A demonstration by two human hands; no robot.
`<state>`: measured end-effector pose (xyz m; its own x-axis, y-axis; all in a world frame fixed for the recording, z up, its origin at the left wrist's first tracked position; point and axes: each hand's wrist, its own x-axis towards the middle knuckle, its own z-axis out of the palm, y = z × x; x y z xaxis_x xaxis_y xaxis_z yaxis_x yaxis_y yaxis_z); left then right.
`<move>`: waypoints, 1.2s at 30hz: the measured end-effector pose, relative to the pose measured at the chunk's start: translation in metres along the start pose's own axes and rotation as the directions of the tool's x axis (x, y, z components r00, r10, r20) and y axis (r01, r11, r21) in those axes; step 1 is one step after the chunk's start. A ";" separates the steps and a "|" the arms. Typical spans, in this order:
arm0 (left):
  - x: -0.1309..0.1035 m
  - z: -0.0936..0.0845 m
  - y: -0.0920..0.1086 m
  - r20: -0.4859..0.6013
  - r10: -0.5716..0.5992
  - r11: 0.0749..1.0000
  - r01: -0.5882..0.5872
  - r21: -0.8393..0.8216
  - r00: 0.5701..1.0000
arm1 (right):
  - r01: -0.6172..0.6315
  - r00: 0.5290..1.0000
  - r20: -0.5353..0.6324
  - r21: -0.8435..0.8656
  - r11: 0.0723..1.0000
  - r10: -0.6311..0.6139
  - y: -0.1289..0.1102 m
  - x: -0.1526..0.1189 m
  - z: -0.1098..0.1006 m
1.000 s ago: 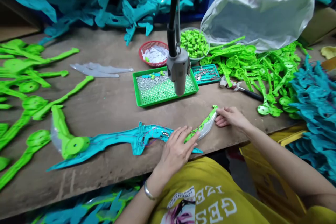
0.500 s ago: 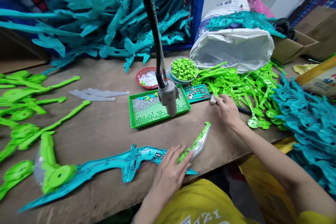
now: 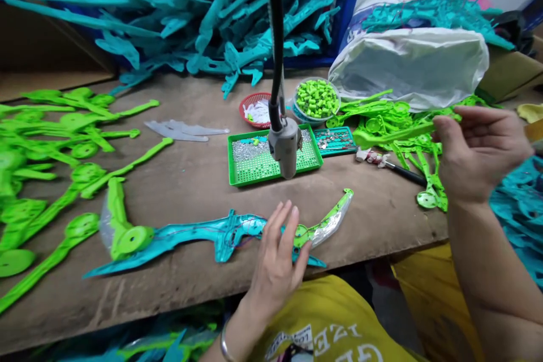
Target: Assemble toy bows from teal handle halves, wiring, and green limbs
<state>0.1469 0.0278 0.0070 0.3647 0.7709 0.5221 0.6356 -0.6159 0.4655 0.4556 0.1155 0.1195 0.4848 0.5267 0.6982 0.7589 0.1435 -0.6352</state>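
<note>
Fingers (image 3: 487,117) bent, the right hand (image 3: 479,153) pinches 1 green strip (image 3: 401,136); left hand (image 3: 275,260) spreads open over turquoise frame (image 3: 182,236).

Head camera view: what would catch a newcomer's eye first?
Probably the big heap of blue parts across the back, with the hanging grey tool in front, over the green tray. Next, the long blue piece along the table's near edge, its right part under the left hand. At the right, the right hand holds up a bright green strip.
</note>
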 end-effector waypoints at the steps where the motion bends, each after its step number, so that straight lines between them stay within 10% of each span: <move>1: 0.004 -0.001 0.004 -0.026 -0.006 1.000 0.007 0.011 1.000 | -0.099 0.994 0.062 0.068 0.993 0.094 -0.009 -0.005 -0.004; 3: 0.012 0.000 0.012 -0.029 -0.006 1.000 0.007 0.028 1.000 | -0.379 0.897 0.314 0.179 0.908 0.313 -0.014 -0.019 -0.006; 6: 0.014 0.006 0.017 0.054 0.002 1.000 -0.003 0.015 0.999 | -0.787 0.544 0.647 0.172 0.592 0.535 0.003 -0.050 0.008; 8: 0.011 0.012 0.015 0.103 0.002 1.000 -0.002 -0.001 0.995 | -0.905 0.348 0.724 0.094 0.415 0.595 0.021 -0.073 0.019; 10: 0.005 0.016 0.011 0.129 -0.015 1.000 0.016 -0.001 0.992 | -0.937 0.256 0.741 0.032 0.347 0.621 0.037 -0.095 0.027; 16: -0.005 0.027 0.005 0.188 -0.102 0.994 0.095 0.045 0.977 | -0.829 0.259 0.751 -0.150 0.539 0.607 0.064 -0.125 0.033; 36: -0.012 0.034 -0.007 0.352 -0.012 0.982 -0.056 0.183 0.936 | -0.773 0.089 0.809 -0.311 0.552 0.581 0.071 -0.102 0.045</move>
<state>0.1613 0.0281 -0.0262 0.5729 0.7862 0.2316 0.7280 -0.6179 0.2968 0.4399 0.1099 -0.0120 0.1322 0.8083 -0.5738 0.1797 -0.5888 -0.7880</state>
